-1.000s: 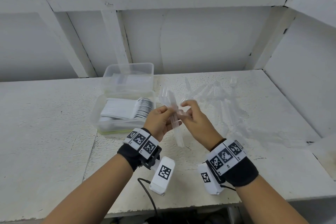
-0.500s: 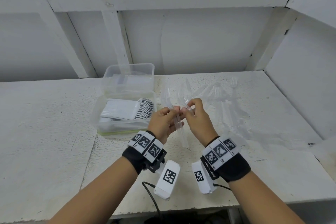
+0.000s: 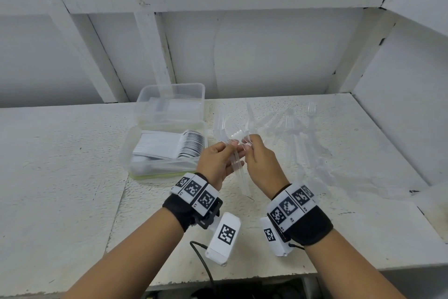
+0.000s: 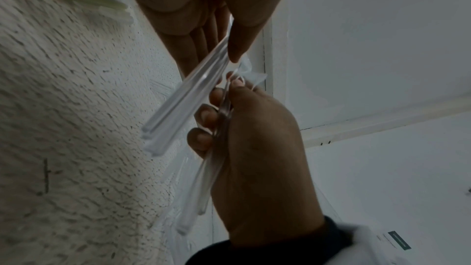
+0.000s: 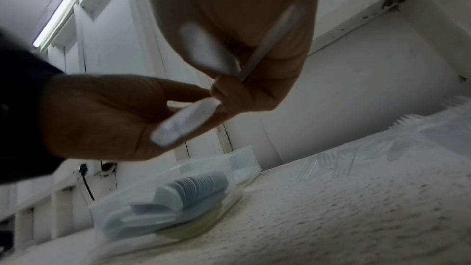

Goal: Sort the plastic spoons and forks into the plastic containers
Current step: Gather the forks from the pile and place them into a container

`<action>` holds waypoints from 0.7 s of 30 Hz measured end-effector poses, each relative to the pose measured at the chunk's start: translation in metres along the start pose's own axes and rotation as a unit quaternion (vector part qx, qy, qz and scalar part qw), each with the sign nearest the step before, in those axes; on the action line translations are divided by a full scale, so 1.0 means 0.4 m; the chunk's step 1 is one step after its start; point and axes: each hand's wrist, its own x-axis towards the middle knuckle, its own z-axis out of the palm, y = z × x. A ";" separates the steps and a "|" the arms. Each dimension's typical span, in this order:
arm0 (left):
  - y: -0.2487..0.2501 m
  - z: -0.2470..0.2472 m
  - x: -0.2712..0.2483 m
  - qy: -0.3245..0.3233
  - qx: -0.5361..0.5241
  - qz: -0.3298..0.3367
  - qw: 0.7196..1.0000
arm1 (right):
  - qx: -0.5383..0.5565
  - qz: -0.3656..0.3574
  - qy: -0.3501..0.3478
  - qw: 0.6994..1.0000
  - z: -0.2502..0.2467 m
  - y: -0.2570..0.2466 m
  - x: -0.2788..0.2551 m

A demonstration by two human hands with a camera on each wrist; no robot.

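- On the worktop (image 3: 72, 165), the near container (image 3: 128, 153) holds stacked spoons (image 3: 169, 147); the far container (image 3: 169, 98) sits directly behind.
- Loose forks (image 3: 288, 124), seemingly, lie right of both.

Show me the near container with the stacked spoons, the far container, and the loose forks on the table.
Near container (image 3: 128, 150), head view, left wall.
Far container (image 3: 169, 86), head view, back rim.
Loose forks (image 3: 288, 119), head view, tines of one fork.
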 end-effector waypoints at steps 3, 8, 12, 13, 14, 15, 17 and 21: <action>0.001 0.004 -0.003 0.000 -0.001 -0.004 1.000 | -0.024 -0.017 0.046 0.999 0.004 0.015 0.000; 0.001 0.010 -0.003 0.005 0.008 -0.006 1.000 | -0.073 -0.042 0.134 0.987 0.009 0.024 0.007; 0.000 0.019 -0.005 -0.006 0.028 0.001 1.000 | -0.018 -0.051 0.120 0.991 0.022 0.007 0.002; 0.001 0.018 -0.006 -0.007 0.033 0.000 0.999 | 0.001 -0.043 0.116 0.992 0.022 0.002 0.002; 0.002 0.016 -0.007 -0.009 0.038 -0.003 0.999 | 0.021 -0.029 0.107 0.994 0.019 0.000 0.004; 0.002 0.013 -0.006 -0.013 0.042 -0.006 0.999 | 0.040 -0.014 0.092 0.995 0.013 -0.003 0.006; 0.000 0.006 -0.004 -0.021 0.048 -0.011 0.999 | 0.060 0.008 0.046 0.997 -0.001 -0.005 0.010; 0.004 0.002 -0.002 -0.022 0.059 -0.011 0.998 | 0.058 0.000 0.027 0.998 -0.016 -0.009 0.005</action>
